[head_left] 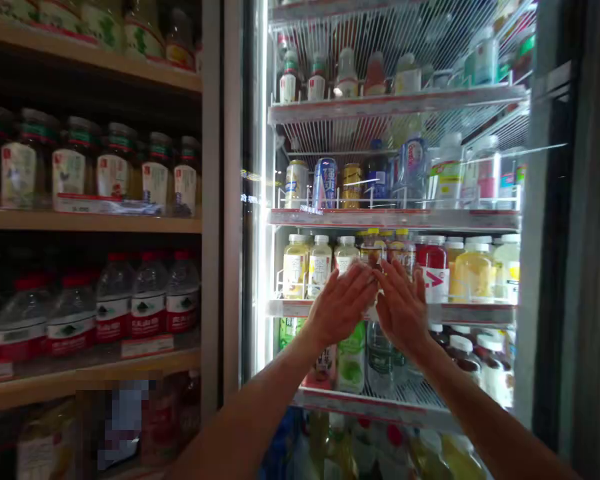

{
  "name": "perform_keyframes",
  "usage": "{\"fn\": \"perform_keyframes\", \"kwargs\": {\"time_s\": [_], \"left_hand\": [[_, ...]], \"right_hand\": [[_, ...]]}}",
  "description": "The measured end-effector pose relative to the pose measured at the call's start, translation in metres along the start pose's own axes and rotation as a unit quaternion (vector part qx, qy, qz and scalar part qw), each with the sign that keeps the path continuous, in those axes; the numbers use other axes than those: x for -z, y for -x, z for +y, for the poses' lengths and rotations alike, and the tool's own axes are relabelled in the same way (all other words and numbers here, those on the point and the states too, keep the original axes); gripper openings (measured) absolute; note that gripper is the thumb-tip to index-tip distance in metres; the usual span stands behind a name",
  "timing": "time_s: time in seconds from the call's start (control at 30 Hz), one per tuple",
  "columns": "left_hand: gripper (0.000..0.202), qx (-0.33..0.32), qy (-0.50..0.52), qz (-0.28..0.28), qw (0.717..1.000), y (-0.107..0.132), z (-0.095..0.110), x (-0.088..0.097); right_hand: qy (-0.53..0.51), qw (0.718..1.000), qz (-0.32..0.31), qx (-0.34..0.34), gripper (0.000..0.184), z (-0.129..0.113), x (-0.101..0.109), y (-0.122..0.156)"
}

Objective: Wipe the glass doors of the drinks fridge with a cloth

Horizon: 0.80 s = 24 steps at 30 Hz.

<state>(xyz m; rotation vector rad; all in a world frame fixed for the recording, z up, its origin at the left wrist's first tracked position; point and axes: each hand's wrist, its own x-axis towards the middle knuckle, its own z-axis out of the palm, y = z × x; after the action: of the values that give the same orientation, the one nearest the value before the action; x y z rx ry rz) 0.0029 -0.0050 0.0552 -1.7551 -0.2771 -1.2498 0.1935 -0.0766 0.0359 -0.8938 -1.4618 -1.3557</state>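
Both bare arms reach forward toward a lit drinks fridge. My left hand point(343, 303) is stretched out with its fingers straight, palm turned down and inward. Close beside it, my right hand point(403, 307) is held the same way, its fingertips nearly meeting those of the left; whether they touch I cannot tell. Neither hand shows anything in it. Behind them stand bottles of pale yellow drink point(296, 267), a red drink bottle point(433, 263) and an orange-yellow bottle point(474, 273). My hands partly cover some yellow-capped bottles point(373, 243).
Higher fridge shelves hold cans point(325, 181) and more bottles point(347, 73). Reflections suggest glass in front. Left of the metal frame point(213, 200), wooden shelves point(90, 220) carry dark bottles point(113, 160) and red-capped water bottles point(149, 293). A blurred patch point(117, 420) covers the lower left.
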Motion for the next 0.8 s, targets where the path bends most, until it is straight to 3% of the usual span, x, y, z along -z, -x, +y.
{"fn": "perform_keyframes", "kwargs": {"time_s": [0.03,0.07,0.1,0.17,0.2,0.23,0.3,0.33,0.37,0.4,0.43,0.47,0.53,0.57,0.6,0.67,0.7,0.73,0.8], "left_hand": [[0.044,-0.014,-0.001,-0.011,1.000,-0.002,-0.001,-0.001],[0.044,0.014,-0.012,-0.006,1.000,-0.003,-0.007,0.000],[0.043,0.085,-0.030,0.010,0.996,-0.005,-0.017,0.002],[0.045,0.270,-0.072,0.087,0.956,-0.009,-0.032,0.005],[0.046,0.313,-0.079,0.107,0.940,-0.011,-0.033,0.005],[0.047,0.303,-0.072,0.101,0.945,-0.012,-0.029,0.003],[0.047,0.131,-0.026,0.022,0.991,-0.014,-0.011,-0.003],[0.048,0.030,0.001,-0.022,0.999,-0.014,-0.003,-0.005],[0.048,-0.031,0.018,-0.050,0.998,-0.013,0.001,-0.005],[0.047,-0.033,0.021,-0.056,0.998,-0.012,0.002,-0.004],[0.046,0.018,0.011,-0.043,0.999,-0.010,-0.002,-0.002],[0.045,0.117,-0.010,-0.013,0.993,-0.009,-0.009,0.001],[0.048,0.316,-0.055,0.065,0.945,-0.006,-0.021,0.006],[0.048,0.343,-0.060,0.077,0.934,-0.004,-0.024,0.008],[0.048,0.303,-0.047,0.059,0.950,-0.001,-0.025,0.009],[0.048,0.115,0.009,-0.027,0.993,0.007,-0.022,0.010],[0.047,0.052,0.028,-0.055,0.997,0.012,-0.020,0.010],[0.046,0.046,0.029,-0.055,0.997,0.017,-0.021,0.011],[0.048,0.179,-0.016,0.014,0.984,0.026,-0.022,0.011]], "right_hand": [[0.012,1.000,-0.002,0.000,0.057,0.005,0.002,-0.001],[0.025,1.000,-0.002,-0.003,0.058,0.010,0.005,-0.001],[0.038,0.999,0.000,-0.009,0.059,0.014,0.006,-0.002],[0.058,0.998,0.001,-0.026,0.060,0.019,0.008,-0.003],[0.066,0.997,-0.003,-0.032,0.061,0.019,0.008,-0.003],[0.073,0.997,-0.008,-0.036,0.061,0.019,0.007,-0.003],[0.077,0.996,-0.012,-0.036,0.061,0.018,0.006,-0.001],[0.075,0.997,-0.014,-0.031,0.061,0.018,0.006,0.001],[0.071,0.997,-0.019,-0.025,0.061,0.017,0.007,0.002],[0.066,0.997,-0.023,-0.019,0.061,0.017,0.007,0.004],[0.060,0.998,-0.029,-0.016,0.062,0.015,0.007,0.006],[0.055,0.998,-0.031,-0.020,0.062,0.012,0.007,0.007],[0.045,0.998,-0.023,-0.043,0.062,0.003,0.004,0.007],[0.040,0.997,-0.017,-0.058,0.061,-0.003,0.001,0.006],[0.036,0.997,-0.011,-0.072,0.060,-0.008,-0.002,0.005],[0.029,0.996,-0.010,-0.086,0.060,-0.016,-0.007,0.003],[0.025,0.996,-0.014,-0.082,0.060,-0.018,-0.008,0.003],[0.021,0.997,-0.018,-0.074,0.062,-0.019,-0.009,0.003],[0.013,0.998,-0.024,-0.054,0.063,-0.022,-0.010,0.003]]}}
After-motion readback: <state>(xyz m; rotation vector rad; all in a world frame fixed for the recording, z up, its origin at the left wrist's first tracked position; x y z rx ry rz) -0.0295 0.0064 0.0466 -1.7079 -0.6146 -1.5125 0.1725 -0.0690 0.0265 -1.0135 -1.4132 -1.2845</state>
